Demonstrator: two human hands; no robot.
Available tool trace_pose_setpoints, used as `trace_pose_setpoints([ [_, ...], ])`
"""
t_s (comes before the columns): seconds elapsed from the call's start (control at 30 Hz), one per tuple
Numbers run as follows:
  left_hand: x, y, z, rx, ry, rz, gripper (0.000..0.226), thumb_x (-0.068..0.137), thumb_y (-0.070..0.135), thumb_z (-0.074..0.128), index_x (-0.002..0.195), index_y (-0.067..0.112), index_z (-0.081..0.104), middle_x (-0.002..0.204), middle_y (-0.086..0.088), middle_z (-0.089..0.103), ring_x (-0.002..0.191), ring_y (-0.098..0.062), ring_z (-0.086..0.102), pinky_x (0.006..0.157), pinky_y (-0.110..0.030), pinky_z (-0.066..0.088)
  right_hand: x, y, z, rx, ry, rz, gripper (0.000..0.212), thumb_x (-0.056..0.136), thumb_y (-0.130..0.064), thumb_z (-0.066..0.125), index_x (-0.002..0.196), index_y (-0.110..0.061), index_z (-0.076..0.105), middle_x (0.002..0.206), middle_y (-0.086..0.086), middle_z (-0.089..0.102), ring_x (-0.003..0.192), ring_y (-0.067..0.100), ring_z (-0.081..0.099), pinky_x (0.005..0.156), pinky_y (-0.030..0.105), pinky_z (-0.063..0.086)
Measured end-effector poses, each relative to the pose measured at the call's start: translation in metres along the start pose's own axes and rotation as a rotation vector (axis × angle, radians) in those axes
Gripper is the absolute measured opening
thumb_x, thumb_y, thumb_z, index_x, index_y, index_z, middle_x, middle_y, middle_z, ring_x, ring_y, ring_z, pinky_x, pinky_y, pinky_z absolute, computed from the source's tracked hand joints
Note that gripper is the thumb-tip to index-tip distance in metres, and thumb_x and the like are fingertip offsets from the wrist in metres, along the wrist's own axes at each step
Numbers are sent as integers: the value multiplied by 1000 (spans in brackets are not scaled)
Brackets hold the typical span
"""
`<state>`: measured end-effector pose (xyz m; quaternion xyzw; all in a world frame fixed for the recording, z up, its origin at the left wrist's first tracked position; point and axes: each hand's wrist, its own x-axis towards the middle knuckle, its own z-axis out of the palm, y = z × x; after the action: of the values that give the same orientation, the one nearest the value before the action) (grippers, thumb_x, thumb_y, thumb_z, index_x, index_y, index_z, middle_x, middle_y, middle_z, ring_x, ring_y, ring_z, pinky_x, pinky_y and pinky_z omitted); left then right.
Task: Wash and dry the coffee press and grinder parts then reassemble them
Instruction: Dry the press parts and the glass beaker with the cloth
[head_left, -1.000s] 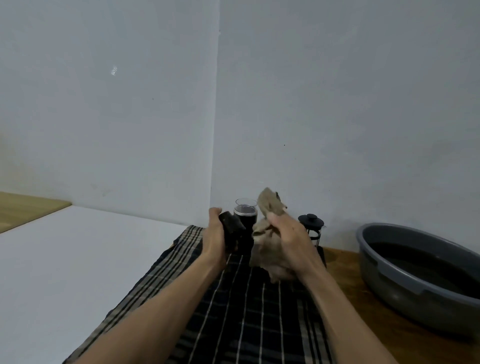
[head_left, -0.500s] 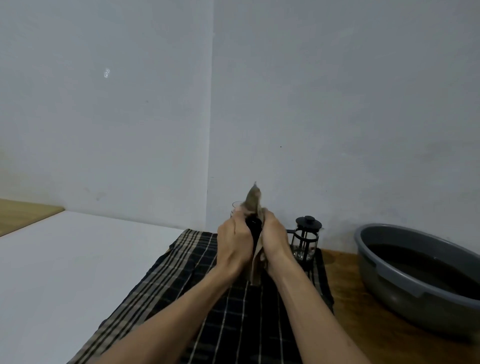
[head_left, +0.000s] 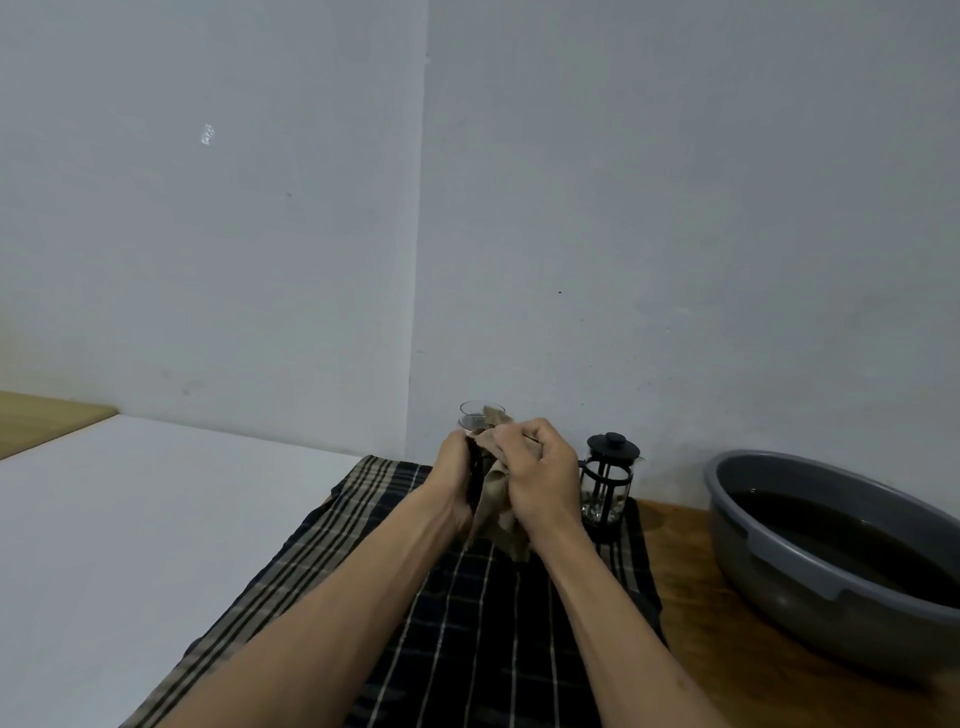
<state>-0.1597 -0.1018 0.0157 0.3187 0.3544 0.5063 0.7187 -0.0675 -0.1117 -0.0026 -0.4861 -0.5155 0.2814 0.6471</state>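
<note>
Single head-worn view, facing forward and slightly down, close over the plaid cloth (head_left: 467, 623), toward wall corner (head_left: 418, 312)

2 plain pale grey-blue walls (head_left: 675, 208) meet in a vertical corner seam (head_left: 418, 260) just left of centre; a small bright speck of reflected light (head_left: 207, 134) sits high on the left wall, plus a few faint dark marks. Below the left wall runs a flat white surface (head_left: 130, 519), with a light wooden strip (head_left: 47, 415) at its far left edge. On the right a brown wooden tabletop (head_left: 727, 649) butts against the right wall, lighting dim and even.
</note>
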Motion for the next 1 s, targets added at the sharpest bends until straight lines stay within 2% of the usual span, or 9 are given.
trace_pose_setpoints([
  [0.2, -4, -27, 17, 63, -10, 3, 45, 106, 44, 43, 88, 13, 70, 76, -8, 73, 66, -19, 72, 55, -26, 55, 8, -7, -2, 153, 257, 124, 43, 84, -25, 75, 46, -19, 57, 52, -4, 56, 50, 16, 46, 54, 30, 39],
  [0.3, -3, -19, 5, 76, -9, -161, 47, 103, 50, 41, 89, 12, 66, 80, -12, 72, 65, -27, 68, 58, -27, 54, 19, -10, -21, 543, 218, 417, 15, 82, -27, 73, 76, -13, 77, 73, 5, 73, 55, 20, 61, 58, 29, 50],
  [0.37, -3, -11, -1, 181, -45, -233, 53, 99, 53, 40, 85, 10, 67, 77, -13, 70, 57, -27, 64, 59, -29, 53, 14, -8, -33, 656, 159, 442, 33, 88, -42, 73, 94, -10, 75, 88, 9, 75, 68, 26, 68, 68, 35, 56],
  [0.43, 1, -3, 1, 232, -28, -233, 54, 98, 56, 40, 83, 12, 68, 73, -11, 69, 56, -25, 63, 61, -29, 52, 3, -5, -32, 548, 108, 301, 47, 94, -54, 66, 101, -9, 78, 95, 8, 78, 72, 26, 70, 71, 38, 58],
  [0.57, 7, 12, 14, 297, 39, -151, 51, 99, 51, 42, 81, 12, 69, 74, -10, 73, 69, -27, 68, 65, -32, 51, -15, -3, -17, 70, -63, 10, 22, 95, -49, 68, 112, -35, 71, 108, -13, 74, 95, -1, 70, 82, 21, 55],
  [0.7, 2, 2, 19, 339, 45, -80, 75, 98, 70, 35, 105, 8, 77, 98, -16, 78, 91, -30, 74, 71, -35, 56, -1, 5, -15, -116, 167, -15, 11, 89, -38, 75, 92, -28, 72, 105, -6, 67, 91, 1, 65, 74, 12, 48],
  [0.77, 0, -12, 24, 353, 4, -3, 64, 102, 62, 38, 111, 12, 77, 105, -12, 79, 100, -26, 75, 78, -34, 59, 5, 5, -13, -86, 230, 36, 12, 86, -33, 76, 79, -25, 71, 103, 2, 70, 86, 9, 68, 75, 23, 55],
  [0.9, -3, -15, 25, 307, 51, 20, 67, 107, 57, 30, 83, 10, 71, 62, -7, 71, 58, -19, 69, 55, -26, 51, 3, -6, -13, 114, 249, 162, 29, 79, -37, 80, 65, -14, 68, 74, 5, 75, 67, 18, 70, 66, 35, 57],
  [1.0, -2, -19, 25, 273, 76, -58, 67, 105, 60, 32, 84, 11, 72, 68, -11, 75, 63, -23, 71, 56, -28, 51, 0, -11, -20, 279, 335, 209, 28, 85, -21, 68, 62, -5, 62, 60, 10, 61, 60, 22, 52, 57, 33, 42],
])
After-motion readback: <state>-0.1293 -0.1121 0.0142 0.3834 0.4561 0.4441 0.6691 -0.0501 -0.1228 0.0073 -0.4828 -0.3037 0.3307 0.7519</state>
